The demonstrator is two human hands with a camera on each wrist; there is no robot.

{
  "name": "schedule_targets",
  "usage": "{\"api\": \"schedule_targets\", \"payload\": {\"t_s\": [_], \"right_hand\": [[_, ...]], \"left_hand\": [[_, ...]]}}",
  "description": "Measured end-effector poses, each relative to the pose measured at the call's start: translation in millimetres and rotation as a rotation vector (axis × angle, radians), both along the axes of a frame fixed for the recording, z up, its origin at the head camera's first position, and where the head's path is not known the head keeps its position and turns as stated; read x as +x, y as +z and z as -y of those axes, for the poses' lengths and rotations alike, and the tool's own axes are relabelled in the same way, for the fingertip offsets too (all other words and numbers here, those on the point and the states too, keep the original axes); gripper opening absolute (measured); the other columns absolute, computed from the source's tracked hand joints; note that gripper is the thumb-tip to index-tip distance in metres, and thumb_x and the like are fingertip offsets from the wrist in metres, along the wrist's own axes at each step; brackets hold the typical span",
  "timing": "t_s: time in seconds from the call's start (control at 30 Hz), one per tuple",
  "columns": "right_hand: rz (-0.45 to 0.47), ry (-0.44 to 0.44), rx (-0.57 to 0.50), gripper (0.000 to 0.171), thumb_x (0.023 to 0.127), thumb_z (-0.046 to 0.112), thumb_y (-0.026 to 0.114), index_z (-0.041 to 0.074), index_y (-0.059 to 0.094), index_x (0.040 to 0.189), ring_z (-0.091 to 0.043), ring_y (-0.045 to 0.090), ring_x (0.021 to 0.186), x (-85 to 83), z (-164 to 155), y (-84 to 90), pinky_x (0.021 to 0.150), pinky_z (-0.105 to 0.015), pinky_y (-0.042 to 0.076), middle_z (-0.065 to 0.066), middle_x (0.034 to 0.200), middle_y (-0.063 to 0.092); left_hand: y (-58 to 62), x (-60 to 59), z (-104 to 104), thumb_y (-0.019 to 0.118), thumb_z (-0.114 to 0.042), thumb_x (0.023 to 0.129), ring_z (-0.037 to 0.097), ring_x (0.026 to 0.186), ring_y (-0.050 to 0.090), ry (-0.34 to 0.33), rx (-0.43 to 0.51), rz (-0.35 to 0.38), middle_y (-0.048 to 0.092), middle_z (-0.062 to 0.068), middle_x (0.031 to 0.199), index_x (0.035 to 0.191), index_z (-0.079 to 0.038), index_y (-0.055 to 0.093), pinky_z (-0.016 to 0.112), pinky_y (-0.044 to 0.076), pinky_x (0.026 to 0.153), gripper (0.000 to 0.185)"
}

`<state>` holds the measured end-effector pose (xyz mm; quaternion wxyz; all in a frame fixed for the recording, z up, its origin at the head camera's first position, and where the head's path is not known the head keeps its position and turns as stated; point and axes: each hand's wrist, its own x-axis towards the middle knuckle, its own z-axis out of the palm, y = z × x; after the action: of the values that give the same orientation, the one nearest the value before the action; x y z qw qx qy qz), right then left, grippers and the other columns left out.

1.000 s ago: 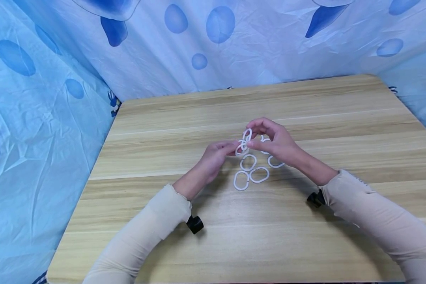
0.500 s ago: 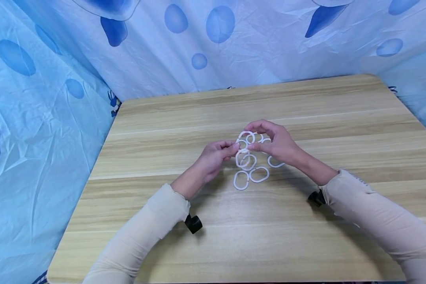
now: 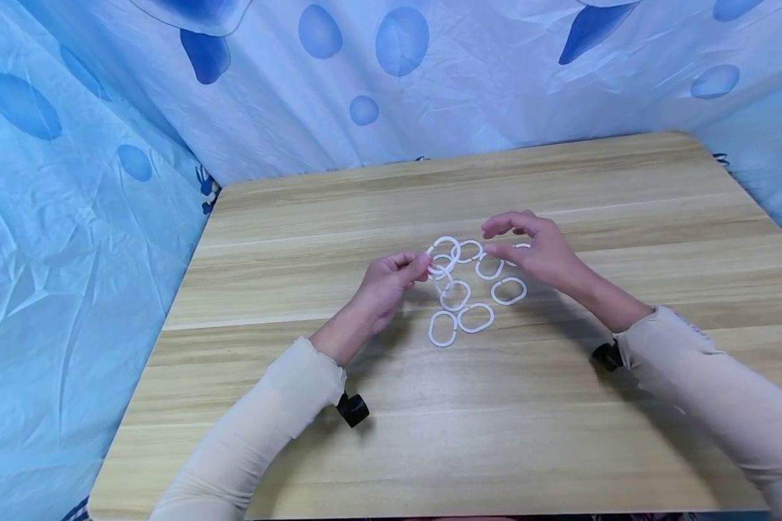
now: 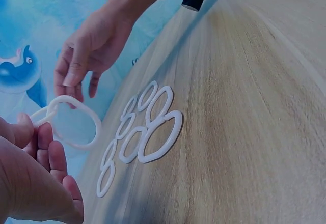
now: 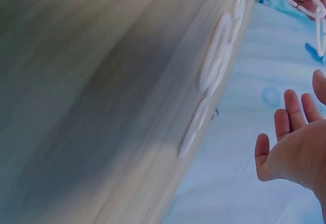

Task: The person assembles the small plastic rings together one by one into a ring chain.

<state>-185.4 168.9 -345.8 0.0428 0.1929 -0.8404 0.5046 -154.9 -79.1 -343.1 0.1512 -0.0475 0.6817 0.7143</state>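
My left hand (image 3: 391,284) pinches white oval plastic rings (image 3: 444,238) between thumb and fingers, above the table. In the left wrist view the held rings (image 4: 96,127) are hooked together, one hanging from the fingertips. To the right my right hand (image 3: 539,250) hovers with relaxed, parted fingers and nothing in them. The right wrist view shows this right hand (image 5: 300,155) apart from the linked rings (image 5: 319,35). Under and between the hands, several loose white rings (image 4: 180,119) lie flat on the tabletop; a ring (image 3: 521,246) at the far right is partly covered by the right hand.
The wood-grain table (image 3: 365,449) extends around the hands on all sides. Behind it and at the left hangs a blue patterned curtain (image 3: 274,108). Small black cameras (image 3: 353,409) sit under both wrists, close above the tabletop.
My right hand has let go of the rings and moved right, its fingers parting. The left hand keeps hold of the linked rings, which now hang from it alone.
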Motion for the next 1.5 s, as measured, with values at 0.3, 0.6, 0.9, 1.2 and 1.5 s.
{"api": "schedule_targets", "payload": {"t_s": [0.3,0.6,0.9,1.2,1.5], "right_hand": [[-0.043,-0.027,0.257,0.041,0.08,0.007,0.077,0.002,0.063,0.118,-0.031,0.047,0.105,-5.3,-21.1,-9.6,0.088,-0.052,0.03,-0.018,0.108,0.064],[0.033,-0.033,0.541,0.054,0.081,0.02,0.077,0.005,0.056,0.129,-0.042,0.038,0.115,-6.0,-35.1,-4.1,0.088,-0.06,0.024,-0.024,0.116,0.057],[0.064,-0.127,0.728,0.063,0.08,0.038,0.076,0.003,0.055,0.129,-0.047,0.04,0.112,-8.0,-36.7,-7.8,0.089,-0.064,0.024,-0.027,0.118,0.054],[-0.011,-0.158,0.855,0.055,0.082,0.049,0.07,0.0,0.066,0.108,-0.043,0.046,0.099,-7.5,-27.2,-18.4,0.086,-0.062,0.026,-0.024,0.101,0.059],[-0.096,-0.177,0.89,0.046,0.086,0.044,0.067,0.007,0.057,0.061,-0.039,0.049,0.086,-5.6,-19.3,-19.0,0.081,-0.056,0.032,-0.015,0.075,0.055]], "left_hand": [[-1.1,-1.4,4.1,0.066,-0.018,0.092,0.011,0.083,0.058,0.005,-0.015,0.01,0.064,-0.004,0.082,0.112,0.006,0.062,0.045,0.037,0.103,0.032],[1.2,0.1,6.7,0.065,-0.018,0.093,0.011,0.083,0.057,0.008,-0.024,0.003,0.064,-0.005,0.082,0.115,0.008,0.06,0.042,0.038,0.1,0.035],[1.3,0.9,8.3,0.065,-0.018,0.093,0.011,0.083,0.057,0.016,-0.015,0.002,0.063,-0.004,0.082,0.115,0.008,0.06,0.042,0.037,0.099,0.034],[0.0,1.4,9.4,0.065,-0.017,0.093,0.011,0.081,0.057,0.017,-0.008,-0.009,0.065,-0.004,0.082,0.109,0.005,0.064,0.04,0.038,0.095,0.027],[-1.3,1.6,9.9,0.066,-0.016,0.092,0.012,0.082,0.058,0.011,-0.016,-0.002,0.064,-0.004,0.081,0.105,0.003,0.065,0.04,0.038,0.096,0.024]]}}
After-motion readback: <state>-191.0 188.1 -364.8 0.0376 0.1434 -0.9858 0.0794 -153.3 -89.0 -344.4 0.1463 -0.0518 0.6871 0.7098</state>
